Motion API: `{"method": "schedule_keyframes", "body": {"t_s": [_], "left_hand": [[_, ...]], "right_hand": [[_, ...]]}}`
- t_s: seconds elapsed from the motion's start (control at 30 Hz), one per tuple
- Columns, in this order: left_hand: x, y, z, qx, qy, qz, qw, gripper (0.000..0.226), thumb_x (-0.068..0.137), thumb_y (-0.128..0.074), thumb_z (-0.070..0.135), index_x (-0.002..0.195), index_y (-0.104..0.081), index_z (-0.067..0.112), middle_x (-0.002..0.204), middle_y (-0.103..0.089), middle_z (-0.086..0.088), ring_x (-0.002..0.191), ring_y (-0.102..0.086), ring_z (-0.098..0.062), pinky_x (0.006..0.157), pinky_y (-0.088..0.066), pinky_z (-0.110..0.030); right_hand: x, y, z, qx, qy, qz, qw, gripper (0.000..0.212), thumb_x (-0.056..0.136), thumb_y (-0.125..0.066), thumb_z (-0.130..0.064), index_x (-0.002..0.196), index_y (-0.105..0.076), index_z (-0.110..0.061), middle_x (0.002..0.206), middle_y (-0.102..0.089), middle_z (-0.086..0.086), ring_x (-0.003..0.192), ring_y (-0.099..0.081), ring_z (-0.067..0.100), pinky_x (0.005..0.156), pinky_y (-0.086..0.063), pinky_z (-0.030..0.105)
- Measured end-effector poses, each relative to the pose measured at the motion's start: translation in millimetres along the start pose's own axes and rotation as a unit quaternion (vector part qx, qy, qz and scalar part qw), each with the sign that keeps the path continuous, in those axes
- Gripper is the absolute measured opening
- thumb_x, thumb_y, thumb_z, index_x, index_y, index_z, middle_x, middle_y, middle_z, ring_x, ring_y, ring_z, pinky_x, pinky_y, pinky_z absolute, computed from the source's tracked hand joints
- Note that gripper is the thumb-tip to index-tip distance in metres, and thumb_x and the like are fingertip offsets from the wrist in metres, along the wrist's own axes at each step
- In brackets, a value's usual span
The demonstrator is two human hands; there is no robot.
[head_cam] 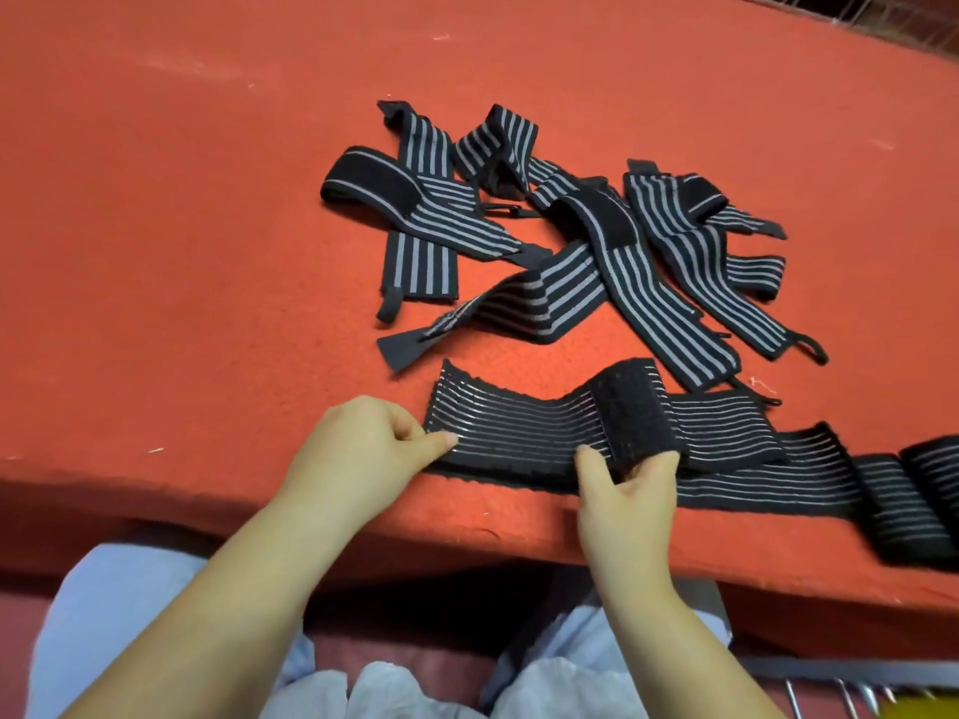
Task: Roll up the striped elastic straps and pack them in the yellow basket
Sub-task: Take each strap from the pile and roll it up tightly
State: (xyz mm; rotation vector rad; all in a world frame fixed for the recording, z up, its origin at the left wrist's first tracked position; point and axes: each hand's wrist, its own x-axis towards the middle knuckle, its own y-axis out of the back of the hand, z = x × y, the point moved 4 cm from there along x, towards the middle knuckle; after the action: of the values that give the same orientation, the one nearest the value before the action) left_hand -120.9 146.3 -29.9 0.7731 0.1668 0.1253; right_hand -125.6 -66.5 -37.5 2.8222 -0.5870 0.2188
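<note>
red felt-covered table, wire grid beyond

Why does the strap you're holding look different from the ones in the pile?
The held strap has many thin stripes; the pile straps have fewer, bolder ones. The held strap lies stretched along the table's near edge, with the left hand on one end and the right hand pinching its folded black patch; the pile straps lie untouched, crossed over each other. Both are black with pale stripes.
</note>
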Motion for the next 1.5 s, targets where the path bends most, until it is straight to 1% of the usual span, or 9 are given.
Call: {"method": "schedule_keyframes", "body": {"t_s": [0.2,0.33,0.53,0.83,0.93,1.03,1.2,1.4,1.5], "left_hand": [[1.3,0.5,-1.0,0.021,-0.001,0.003,1.000,0.040,0.075,-0.072,0.042,0.059,-0.060,0.007,0.044,-0.047,0.005,0.048,-0.046,-0.010,0.051,-0.034,-0.027],[2.6,-0.6,2.0,0.058,-0.006,-0.005,0.998,0.043,0.083,-0.063,0.044,0.057,-0.054,0.010,0.048,-0.047,0.004,0.053,-0.047,-0.013,0.051,-0.032,-0.028],[1.8,-4.4,8.9,0.130,-0.025,-0.028,0.991,0.045,0.093,-0.046,0.046,0.060,-0.044,0.015,0.061,-0.048,0.005,0.072,-0.048,-0.021,0.062,-0.034,-0.030],[6.5,-5.9,13.2,0.172,0.007,-0.059,0.983,0.036,0.093,-0.045,0.041,0.064,-0.038,0.021,0.079,-0.051,-0.002,0.082,-0.047,-0.024,0.069,-0.036,-0.030],[4.1,-6.0,13.8,0.149,-0.006,-0.035,0.988,0.023,0.092,-0.050,0.040,0.088,-0.036,0.022,0.076,-0.049,0.005,0.079,-0.046,-0.021,0.068,-0.035,-0.031],[4.2,-6.4,14.1,0.142,-0.021,-0.038,0.989,0.022,0.093,-0.051,0.036,0.094,-0.033,0.024,0.072,-0.044,0.009,0.078,-0.047,-0.020,0.067,-0.034,-0.031],[6.6,-8.4,12.6,0.138,-0.008,-0.064,0.988,0.018,0.092,-0.052,0.034,0.091,-0.037,0.026,0.078,-0.052,0.006,0.083,-0.052,-0.021,0.070,-0.039,-0.033],[2.5,-10.3,48.5,0.289,-0.096,0.006,0.953,0.031,0.086,-0.052,0.018,0.115,-0.046,0.027,0.115,-0.048,0.000,0.109,-0.047,-0.023,0.090,-0.037,-0.034],[0.2,-39.7,84.0,0.219,-0.187,-0.047,0.957,0.040,0.085,-0.048,0.010,0.120,-0.049,0.030,0.116,-0.047,0.003,0.113,-0.044,-0.021,0.097,-0.035,-0.033]], "right_hand": [[-1.5,-2.0,2.4,0.002,0.008,-0.011,1.000,0.024,0.072,-0.055,-0.008,0.092,-0.047,-0.020,0.091,-0.058,-0.013,0.080,-0.054,-0.016,0.079,-0.039,0.004],[-0.9,-0.3,3.5,-0.026,0.008,-0.021,0.999,0.027,0.078,-0.056,0.011,0.093,-0.046,-0.008,0.083,-0.055,-0.011,0.072,-0.052,-0.018,0.070,-0.035,-0.001],[-4.8,-0.1,-4.0,0.004,0.013,-0.008,1.000,0.036,0.066,-0.048,-0.009,0.103,-0.047,-0.007,0.096,-0.056,-0.014,0.085,-0.053,-0.020,0.078,-0.036,-0.001],[-2.8,2.5,0.7,-0.015,-0.003,-0.006,1.000,0.027,0.074,-0.057,0.007,0.096,-0.046,-0.005,0.081,-0.054,-0.009,0.068,-0.053,-0.015,0.069,-0.036,-0.002],[10.4,9.2,-0.2,0.045,-0.046,0.036,0.997,0.025,0.074,-0.062,-0.001,0.092,-0.047,-0.011,0.091,-0.061,-0.001,0.085,-0.058,0.007,0.081,-0.044,0.011],[37.5,26.3,1.0,0.161,-0.088,0.107,0.977,0.045,0.070,-0.066,-0.005,0.113,-0.052,-0.003,0.111,-0.065,0.014,0.099,-0.063,0.022,0.094,-0.050,0.035],[69.4,80.7,1.7,0.042,-0.030,0.206,0.977,0.053,0.078,-0.068,-0.009,0.125,-0.048,0.003,0.124,-0.061,0.011,0.111,-0.062,0.018,0.100,-0.047,0.036],[76.7,126.7,10.6,-0.110,-0.009,0.176,0.978,0.051,0.085,-0.061,-0.003,0.132,-0.041,0.000,0.127,-0.052,0.010,0.115,-0.051,0.016,0.087,-0.028,0.002],[80.2,133.3,17.0,-0.131,-0.011,0.140,0.981,0.069,0.085,-0.057,0.004,0.146,-0.027,-0.007,0.133,-0.046,0.003,0.119,-0.046,0.012,0.082,-0.021,-0.008]]}}
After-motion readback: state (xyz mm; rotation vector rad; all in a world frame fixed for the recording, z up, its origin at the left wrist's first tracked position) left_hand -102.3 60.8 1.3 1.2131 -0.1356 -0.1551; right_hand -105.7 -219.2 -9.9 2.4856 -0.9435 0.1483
